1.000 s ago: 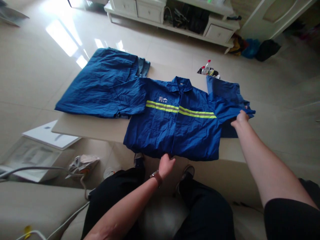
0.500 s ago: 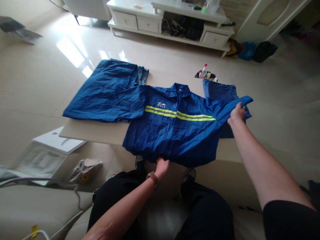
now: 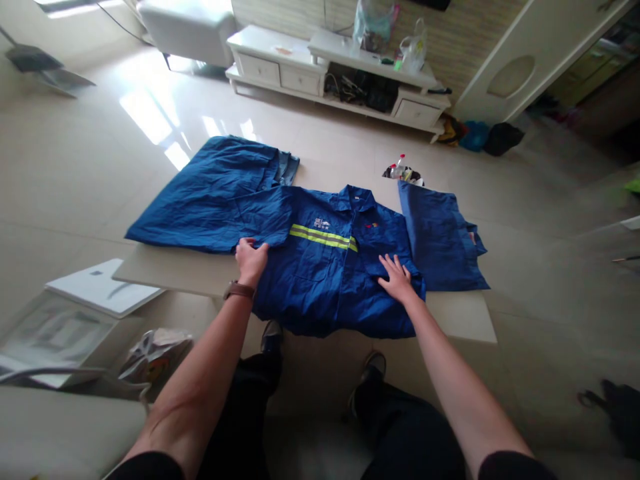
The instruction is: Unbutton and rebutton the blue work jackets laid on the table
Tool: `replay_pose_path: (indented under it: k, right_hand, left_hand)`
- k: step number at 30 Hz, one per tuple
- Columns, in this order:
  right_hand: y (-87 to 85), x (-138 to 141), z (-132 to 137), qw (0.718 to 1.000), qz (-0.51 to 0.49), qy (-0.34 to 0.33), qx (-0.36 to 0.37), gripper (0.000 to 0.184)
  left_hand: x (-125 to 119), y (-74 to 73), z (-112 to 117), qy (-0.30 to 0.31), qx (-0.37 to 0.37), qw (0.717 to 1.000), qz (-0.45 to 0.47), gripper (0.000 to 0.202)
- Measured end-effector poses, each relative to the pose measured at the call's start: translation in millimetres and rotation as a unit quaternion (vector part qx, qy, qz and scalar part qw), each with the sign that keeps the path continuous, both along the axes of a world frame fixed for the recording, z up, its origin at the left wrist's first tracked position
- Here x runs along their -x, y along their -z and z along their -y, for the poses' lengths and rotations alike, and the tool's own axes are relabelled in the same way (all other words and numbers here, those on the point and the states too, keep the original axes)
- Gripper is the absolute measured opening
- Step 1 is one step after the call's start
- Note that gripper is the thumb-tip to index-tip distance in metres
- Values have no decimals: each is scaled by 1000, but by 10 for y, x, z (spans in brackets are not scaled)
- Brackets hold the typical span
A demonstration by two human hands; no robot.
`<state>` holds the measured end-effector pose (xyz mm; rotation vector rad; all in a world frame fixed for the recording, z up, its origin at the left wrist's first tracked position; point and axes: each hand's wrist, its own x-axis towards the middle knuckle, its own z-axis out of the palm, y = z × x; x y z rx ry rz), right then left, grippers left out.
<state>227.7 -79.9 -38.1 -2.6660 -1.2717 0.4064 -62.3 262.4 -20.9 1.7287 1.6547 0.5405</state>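
Observation:
A blue work jacket (image 3: 325, 280) with a yellow reflective stripe lies face up on a low beige table (image 3: 465, 317). Its right side is folded over the front. My right hand (image 3: 396, 278) lies flat on that folded part, fingers spread. My left hand (image 3: 250, 259), with a brown watch on the wrist, pinches the cuff of the jacket's left sleeve at the table's left half. More blue garments (image 3: 210, 193) lie spread to the left. A folded blue piece (image 3: 440, 237) sits to the right.
A small pile with a red-capped bottle (image 3: 403, 172) sits at the table's far edge. A white box (image 3: 95, 290) and a crumpled bag (image 3: 155, 353) lie on the floor at left. A white TV cabinet (image 3: 340, 73) stands at the back. My knees are under the near edge.
My right hand carried the right sleeve over onto the jacket front and now presses it flat. My left hand left the hem and took hold of the left sleeve.

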Motion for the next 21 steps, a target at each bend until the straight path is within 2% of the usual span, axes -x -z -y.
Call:
replay_pose_path:
  k: [2, 5, 7, 10, 12, 14, 16, 18, 20, 21]
  right_hand:
    - [1, 261, 97, 999, -6, 8, -53, 75]
    - [5, 692, 170, 990, -45, 21, -129, 56]
    - [-20, 901, 145, 985, -73, 19, -152, 48]
    - [-92, 1023, 44, 979, -102, 23, -177, 37]
    - [-143, 1018, -20, 976, -104, 35, -190, 31]
    - [-189, 994, -63, 976, -103, 35, -190, 28]
    - [-229, 972, -92, 977, -104, 32, -185, 25]
    - [-264, 954, -114, 978, -103, 36, -178, 23]
    - [-290, 940, -129, 980, -102, 41, -165, 22]
    - [-299, 934, -133, 981, -104, 43, -158, 21]
  left_hand:
    - [102, 117, -197, -75, 2, 997, -8, 58]
    - [137, 249, -316, -135, 7, 991, -14, 67]
    - [116, 320, -358, -134, 8, 991, 2, 61]
    - [98, 384, -424, -103, 18, 994, 30, 47]
    - [83, 362, -448, -90, -5, 995, 37, 40]
    - [26, 275, -413, -62, -68, 994, 51, 32]
    - [-88, 145, -287, 17, -152, 985, 82, 24]
    - [-230, 23, -78, 185, -198, 956, 110, 17]
    - [-355, -41, 167, 383, -184, 899, 104, 14]
    - [-399, -41, 281, 458, -167, 869, 88, 13]
